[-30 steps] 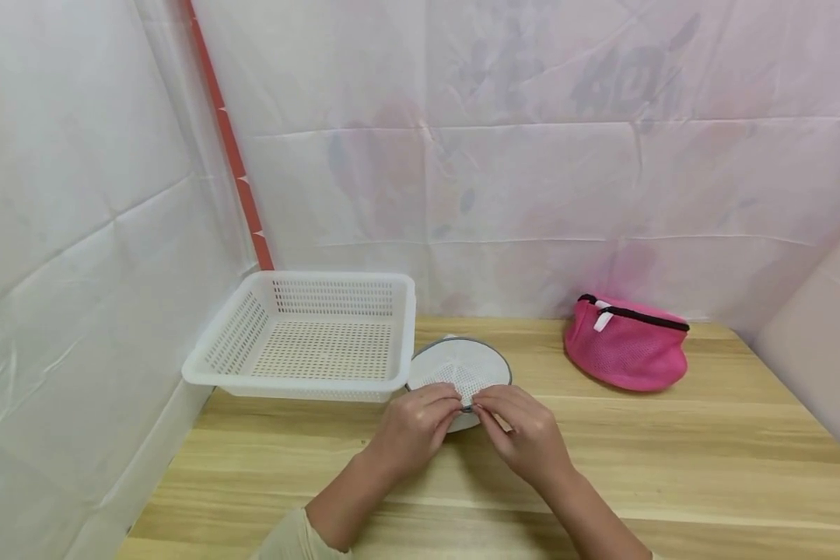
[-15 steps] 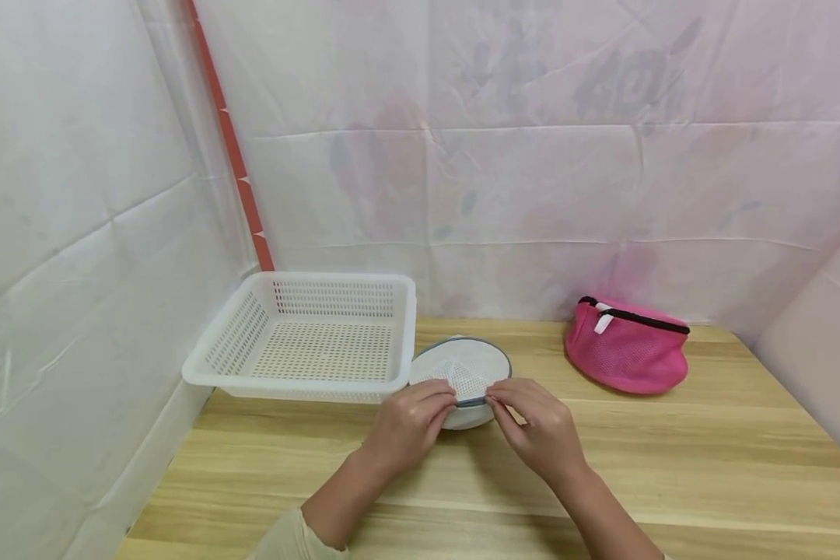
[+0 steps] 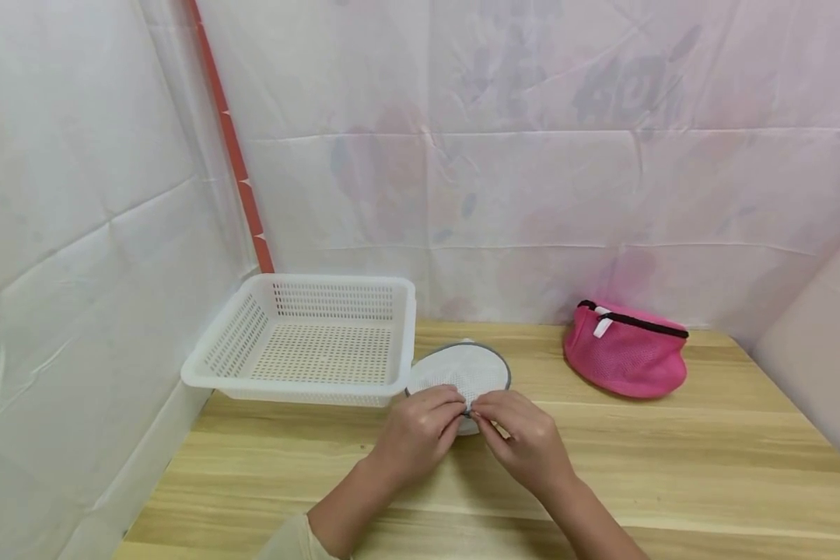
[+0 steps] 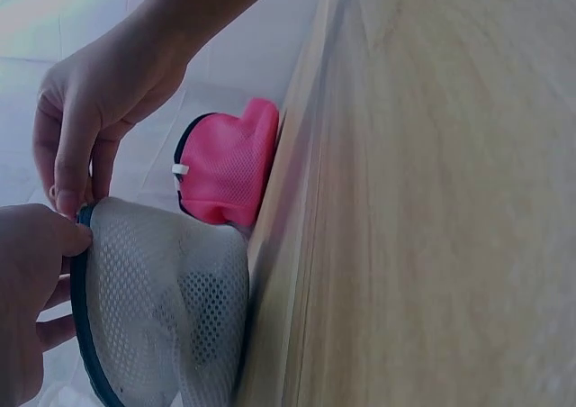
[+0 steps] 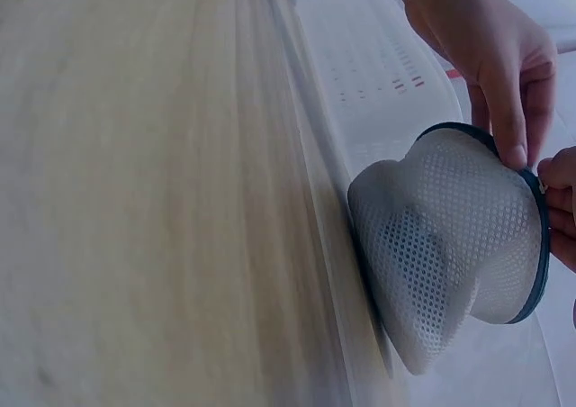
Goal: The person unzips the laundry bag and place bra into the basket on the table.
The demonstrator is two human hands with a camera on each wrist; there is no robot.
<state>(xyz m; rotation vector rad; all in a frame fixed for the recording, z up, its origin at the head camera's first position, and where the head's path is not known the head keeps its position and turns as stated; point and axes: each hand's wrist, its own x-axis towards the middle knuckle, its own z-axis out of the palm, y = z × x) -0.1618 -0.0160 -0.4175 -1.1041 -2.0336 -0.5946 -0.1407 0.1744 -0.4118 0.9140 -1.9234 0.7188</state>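
A white mesh laundry bag (image 3: 455, 362) with a dark grey zip around its top stands on the wooden table. In the head view my left hand (image 3: 420, 432) pinches the near edge of that zip. Close beside it, my right hand (image 3: 525, 439) pinches the same edge between thumb and fingers, and the fingertips of both hands nearly meet. From the right wrist, the bag's soft mesh side (image 5: 441, 236) shows dented and creased under the zip band (image 5: 536, 272). My fingers hide the zip's pull.
Left of the bag, close to it, stands a white plastic basket (image 3: 297, 388) with slotted walls. A pink mesh bag (image 3: 626, 358) with a black zip and white tab sits at the back right. White sheeting (image 3: 532, 187) hangs behind the wooden table (image 3: 707, 467).
Half a second ago my hands were farther apart along the zip edge. Since then my right hand has come left and nearer, and the fingertips are close together again. Basket and pink bag stay put.
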